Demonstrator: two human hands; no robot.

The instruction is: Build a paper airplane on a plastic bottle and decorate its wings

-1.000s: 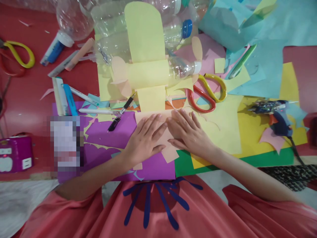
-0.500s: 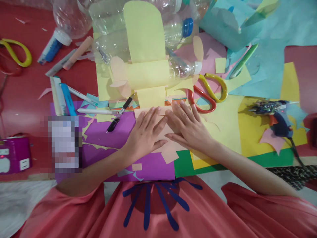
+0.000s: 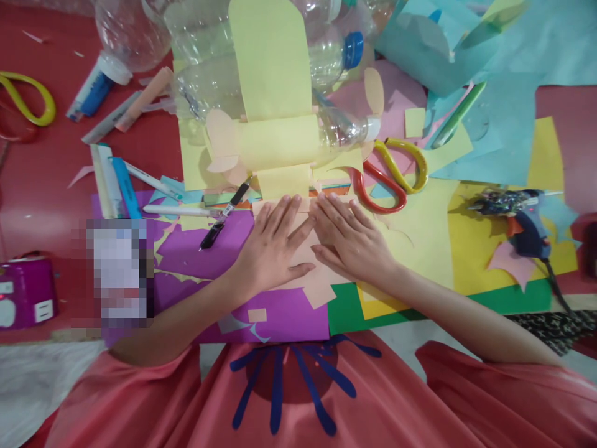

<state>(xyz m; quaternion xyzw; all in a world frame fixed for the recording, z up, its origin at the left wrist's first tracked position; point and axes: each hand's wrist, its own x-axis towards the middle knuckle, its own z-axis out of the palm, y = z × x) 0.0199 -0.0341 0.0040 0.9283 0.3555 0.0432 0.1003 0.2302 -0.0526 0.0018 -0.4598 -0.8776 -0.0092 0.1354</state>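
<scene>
Left hand (image 3: pixel 277 252): flat on peach paper (image 3: pixel 302 251), gripping nothing
Right hand (image 3: pixel 352 239): ditto, just nudged forward, probably smoothing
Red-yellow scissors (image 3: pixel 390 164): beyond right hand

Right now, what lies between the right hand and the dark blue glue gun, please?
In the head view, pale yellow paper, then bright yellow paper, lies between the right hand and the glue gun.

Lighting is moderate and mostly even. A dull glare spot marks the red table (image 3: pixel 35 186) at left; small highlights dot the clear bottle (image 3: pixel 135 31). A dark, soft-edged shadow lies on the shirt (image 3: pixel 291 379). Left hand (image 3: pixel 273 252) and right hand (image 3: pixel 354 242) read slightly soft. Outer edges stretch; a pixelated patch (image 3: pixel 119 274) obscures detail.
</scene>
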